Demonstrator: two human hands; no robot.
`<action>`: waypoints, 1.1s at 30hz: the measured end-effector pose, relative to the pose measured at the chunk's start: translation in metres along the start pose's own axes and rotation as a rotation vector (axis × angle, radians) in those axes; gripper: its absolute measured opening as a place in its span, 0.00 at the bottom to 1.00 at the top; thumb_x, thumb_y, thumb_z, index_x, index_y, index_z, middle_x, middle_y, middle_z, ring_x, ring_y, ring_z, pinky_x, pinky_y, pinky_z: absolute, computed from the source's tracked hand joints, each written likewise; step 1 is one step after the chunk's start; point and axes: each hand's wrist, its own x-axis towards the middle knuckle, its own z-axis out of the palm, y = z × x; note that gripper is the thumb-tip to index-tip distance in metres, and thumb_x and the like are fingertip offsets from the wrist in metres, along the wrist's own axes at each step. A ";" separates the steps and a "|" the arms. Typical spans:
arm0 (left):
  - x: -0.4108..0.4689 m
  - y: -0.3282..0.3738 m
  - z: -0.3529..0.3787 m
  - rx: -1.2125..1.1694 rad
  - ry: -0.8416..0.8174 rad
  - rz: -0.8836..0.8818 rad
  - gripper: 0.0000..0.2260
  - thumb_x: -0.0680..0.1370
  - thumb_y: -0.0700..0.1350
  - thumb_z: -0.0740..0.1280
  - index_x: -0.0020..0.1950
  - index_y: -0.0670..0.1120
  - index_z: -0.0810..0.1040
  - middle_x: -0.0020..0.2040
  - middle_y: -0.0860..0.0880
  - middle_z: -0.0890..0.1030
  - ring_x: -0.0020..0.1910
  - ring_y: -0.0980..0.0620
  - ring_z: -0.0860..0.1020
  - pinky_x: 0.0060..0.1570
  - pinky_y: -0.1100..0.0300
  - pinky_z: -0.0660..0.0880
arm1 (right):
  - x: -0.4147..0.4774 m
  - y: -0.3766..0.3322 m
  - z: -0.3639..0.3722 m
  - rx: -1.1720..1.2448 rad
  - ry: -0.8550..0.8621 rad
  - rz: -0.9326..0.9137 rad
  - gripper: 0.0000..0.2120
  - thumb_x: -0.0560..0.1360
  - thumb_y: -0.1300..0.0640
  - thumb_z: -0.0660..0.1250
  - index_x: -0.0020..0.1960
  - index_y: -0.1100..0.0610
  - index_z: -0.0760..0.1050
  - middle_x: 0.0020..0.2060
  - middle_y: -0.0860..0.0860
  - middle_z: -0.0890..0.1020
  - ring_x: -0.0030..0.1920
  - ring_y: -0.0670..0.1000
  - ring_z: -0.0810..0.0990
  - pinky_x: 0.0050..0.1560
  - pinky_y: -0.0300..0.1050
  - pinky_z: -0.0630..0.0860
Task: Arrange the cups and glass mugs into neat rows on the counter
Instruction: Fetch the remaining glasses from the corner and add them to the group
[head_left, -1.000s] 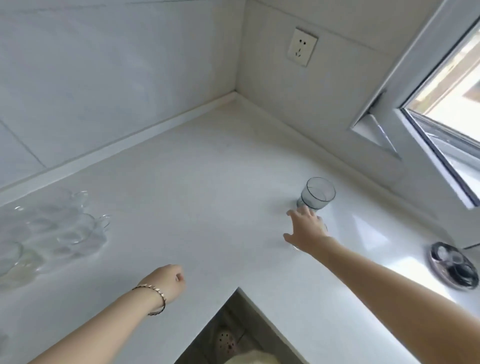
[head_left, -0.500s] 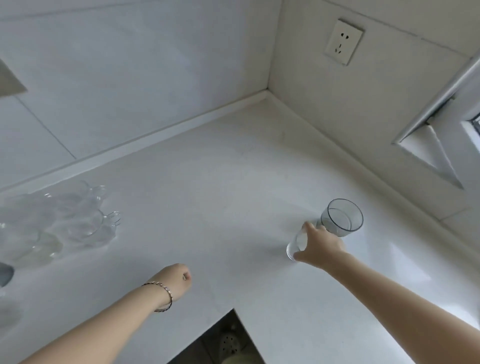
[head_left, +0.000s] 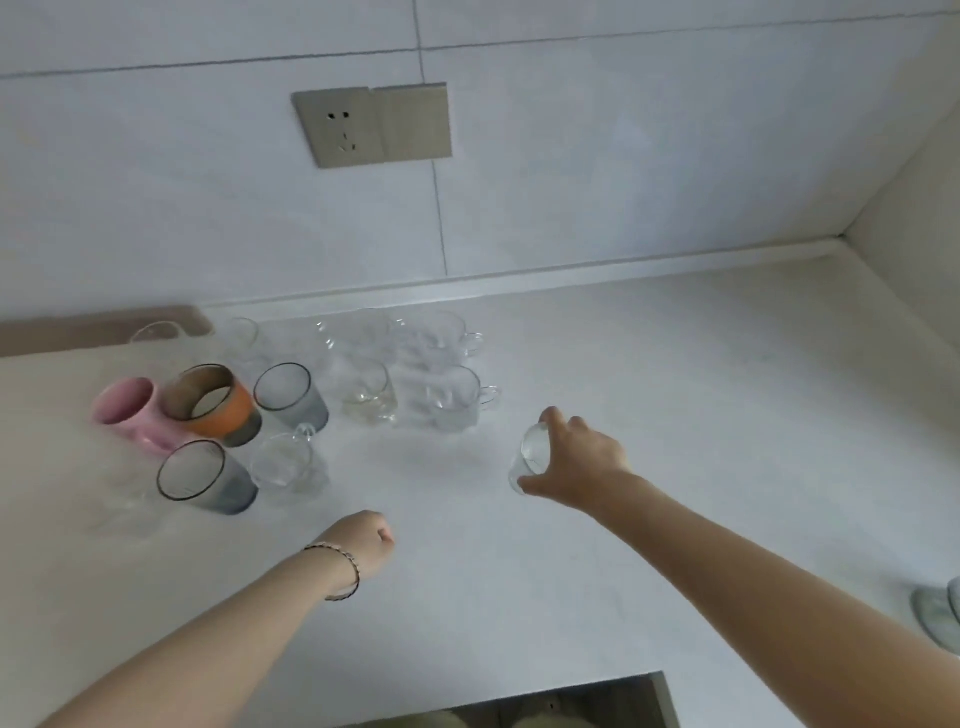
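Observation:
My right hand (head_left: 576, 462) grips a small clear glass (head_left: 529, 457) just above the white counter (head_left: 675, 415), right of the grouped cups. Two rows of clear glass mugs (head_left: 447, 400) stand near the back wall. Left of them are a grey tumbler (head_left: 291, 397), an orange-banded cup (head_left: 215, 408) and a pink cup (head_left: 130, 413). In front of those stand another grey tumbler (head_left: 205, 478) and a clear mug (head_left: 285, 462). My left hand (head_left: 366, 540) is a closed fist over the counter, holding nothing.
A third grey tumbler (head_left: 940, 613) stands cut off at the right edge. The counter meets tiled walls at the back and right, with a socket plate (head_left: 371, 124) on the back wall. A cut-out (head_left: 545, 701) opens in the counter's front edge.
My right hand has taken a small clear glass from beside the grey tumbler and carried it left toward the cup group. The view swung left. My left fist stayed put.

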 end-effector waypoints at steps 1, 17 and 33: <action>-0.001 -0.018 -0.005 -0.016 0.006 -0.014 0.15 0.77 0.41 0.57 0.32 0.54 0.66 0.45 0.50 0.75 0.46 0.51 0.72 0.46 0.63 0.66 | 0.006 -0.021 0.006 -0.012 -0.020 -0.028 0.32 0.69 0.44 0.68 0.67 0.53 0.61 0.58 0.54 0.74 0.54 0.57 0.79 0.45 0.44 0.70; 0.000 -0.218 -0.058 -0.057 -0.005 -0.143 0.14 0.77 0.42 0.57 0.31 0.53 0.65 0.45 0.50 0.75 0.46 0.50 0.73 0.48 0.62 0.70 | 0.067 -0.225 0.081 -0.168 -0.130 -0.037 0.29 0.69 0.50 0.70 0.66 0.55 0.63 0.61 0.56 0.71 0.59 0.57 0.76 0.44 0.44 0.67; 0.024 -0.078 -0.036 0.086 -0.108 0.125 0.13 0.77 0.43 0.56 0.33 0.54 0.65 0.41 0.54 0.74 0.48 0.50 0.76 0.46 0.61 0.71 | 0.022 -0.073 0.045 -0.148 -0.378 0.071 0.24 0.77 0.53 0.62 0.72 0.55 0.64 0.67 0.53 0.72 0.68 0.55 0.71 0.64 0.48 0.68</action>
